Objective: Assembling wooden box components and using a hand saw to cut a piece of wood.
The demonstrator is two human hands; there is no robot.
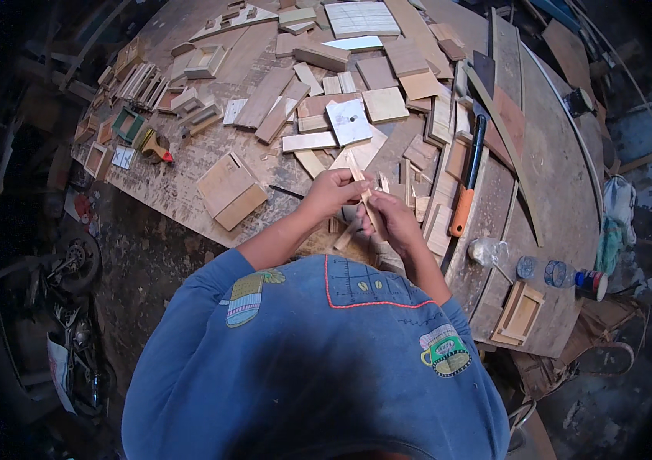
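A narrow light wooden strip (356, 172) is held upright-slanted between my hands near the front of the worktable. My left hand (333, 192) grips its upper part with thumb and fingers, and my right hand (387, 218) closes on its lower part. Just left of them a thin dark tool (284, 192) lies beside a square pale wooden piece (230, 192). Short offcuts (345, 238) lie under and around my hands, and a white board with a small hole (347, 121) is beyond them.
The worktable (157, 192) carries several wood blocks and small boxes. A red-tipped brush (156, 146) lies left; a long orange-handled tool (462, 211), clear plastic containers (556, 272) and a framed wooden piece (517, 310) are right. A wheel (73, 261) stands below the left edge.
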